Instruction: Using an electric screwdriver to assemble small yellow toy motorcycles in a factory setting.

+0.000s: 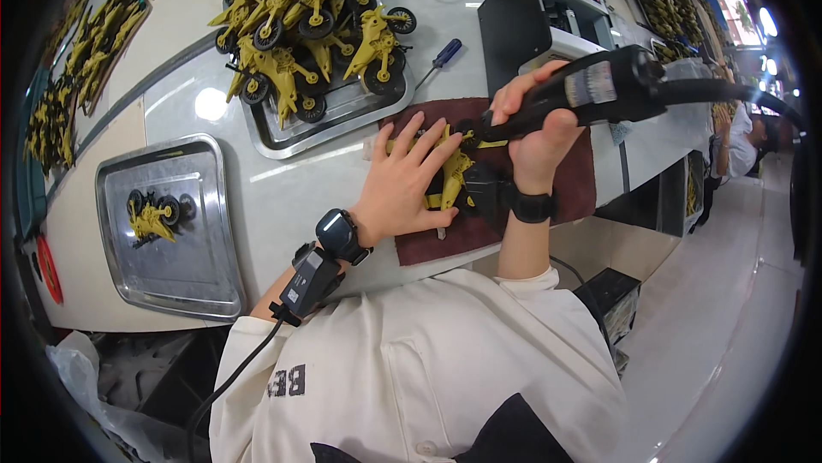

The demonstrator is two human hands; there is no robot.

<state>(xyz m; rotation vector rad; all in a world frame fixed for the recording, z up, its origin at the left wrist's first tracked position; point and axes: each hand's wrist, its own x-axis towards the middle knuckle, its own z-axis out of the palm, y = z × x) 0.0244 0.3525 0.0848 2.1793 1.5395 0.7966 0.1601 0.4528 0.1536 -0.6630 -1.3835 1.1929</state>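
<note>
On a dark red cloth (574,173) in front of me lies a yellow and black toy motorcycle (453,177), partly covered by my hands. My left hand (401,182) rests over its left side, fingers spread and pressing it down. Wrapped around a black corded electric screwdriver (591,90) is my right hand (541,153). The tool lies nearly level, its nose reaching the far end of the motorcycle. Its bit and the spot it meets are hidden.
Beyond my left hand, a metal tray (272,153) bears a heap of toy motorcycles (274,30). Another tray (224,249) at left holds a small toy motorcycle (154,219). A blue-handled screwdriver (447,53) lies near a black-and-white machine (516,28). Someone in white (741,148) is far right.
</note>
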